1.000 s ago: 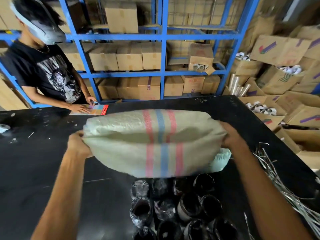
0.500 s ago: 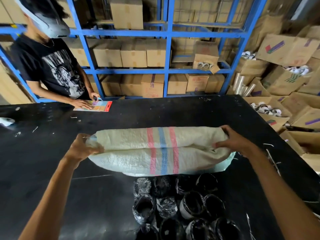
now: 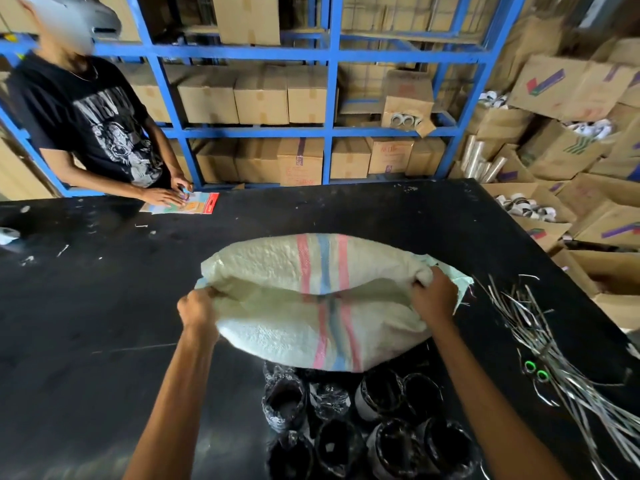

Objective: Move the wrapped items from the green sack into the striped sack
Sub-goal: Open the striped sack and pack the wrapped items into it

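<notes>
Woven striped sack [image 3: 273, 268] looks floppy, light; left hand [image 3: 197, 306], right hand [image 3: 434, 297] each clutching mouth rim, probably best hold.

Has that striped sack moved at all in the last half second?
Yes. The striped sack has come slightly nearer: its lower edge now overlaps the back row of wrapped items, which it lay just behind before.

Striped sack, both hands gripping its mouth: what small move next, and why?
Probably free the right hand to take a wrapped item while the left hand holds the sack open: its mouth gapes, and items lie right by it.
</notes>
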`<state>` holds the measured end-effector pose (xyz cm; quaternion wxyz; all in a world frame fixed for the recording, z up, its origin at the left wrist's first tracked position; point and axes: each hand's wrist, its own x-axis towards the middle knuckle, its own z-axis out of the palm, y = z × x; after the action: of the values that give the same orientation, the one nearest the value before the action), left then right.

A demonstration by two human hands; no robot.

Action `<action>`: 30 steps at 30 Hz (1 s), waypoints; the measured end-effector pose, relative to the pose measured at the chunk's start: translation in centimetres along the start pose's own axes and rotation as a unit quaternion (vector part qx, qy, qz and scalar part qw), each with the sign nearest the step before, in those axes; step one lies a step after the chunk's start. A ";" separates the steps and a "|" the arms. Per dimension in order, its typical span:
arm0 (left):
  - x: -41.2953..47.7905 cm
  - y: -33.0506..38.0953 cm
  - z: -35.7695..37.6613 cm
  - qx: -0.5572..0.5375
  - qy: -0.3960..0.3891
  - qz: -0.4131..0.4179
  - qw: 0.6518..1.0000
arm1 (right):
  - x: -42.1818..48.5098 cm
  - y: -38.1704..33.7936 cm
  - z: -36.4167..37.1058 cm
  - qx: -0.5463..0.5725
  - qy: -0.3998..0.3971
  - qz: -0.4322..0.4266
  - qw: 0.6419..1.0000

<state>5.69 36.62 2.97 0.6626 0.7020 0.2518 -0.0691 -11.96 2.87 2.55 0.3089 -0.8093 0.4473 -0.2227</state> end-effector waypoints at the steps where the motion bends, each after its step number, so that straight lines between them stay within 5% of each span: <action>1: -0.9 0.4 1.2 -0.056 -0.002 -0.028 0.998 | -0.4 -1.1 0.7 0.061 0.005 0.031 0.998; 3: -2.9 1.3 3.8 -0.127 -0.012 -0.060 0.990 | -1.3 -3.7 2.0 0.184 -0.019 0.118 0.976; 5: -4.4 2.3 5.7 -0.186 -0.109 -0.079 0.973 | -2.0 -6.0 2.9 0.304 -0.095 0.203 0.926; 7: -4.6 3.3 5.4 -0.126 -0.217 -0.056 0.966 | -1.2 -6.7 1.2 0.379 -0.184 0.245 0.873; 11: 1.7 4.8 -2.1 -0.050 -0.189 -0.028 0.980 | 4.5 -2.0 -6.8 0.436 -0.222 0.266 0.831; 15: 6.3 3.9 -6.5 -0.130 -0.261 -0.192 0.937 | 5.9 0.9 -9.2 0.376 -0.323 0.271 0.825; 18: 6.5 3.3 -6.4 -0.089 -0.329 -0.123 0.932 | 5.5 0.3 -7.4 0.381 -0.330 0.247 0.827; 21: 5.9 3.3 -6.7 -0.001 -0.360 0.016 0.933 | 5.7 -0.3 -6.5 0.283 -0.342 0.143 0.885; 25: 5.6 2.6 -6.4 0.082 -0.238 0.149 0.956 | 5.2 -1.1 -4.8 0.070 -0.266 0.070 0.959; 30: 3.4 1.5 -4.5 0.187 0.044 0.311 0.931 | 3.0 -3.7 -1.9 0.014 -0.092 0.067 0.993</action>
<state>8.25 41.87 3.30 0.4958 0.8587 0.0322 0.1255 -9.53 1.21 6.74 0.3744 -0.7901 0.4671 -0.1322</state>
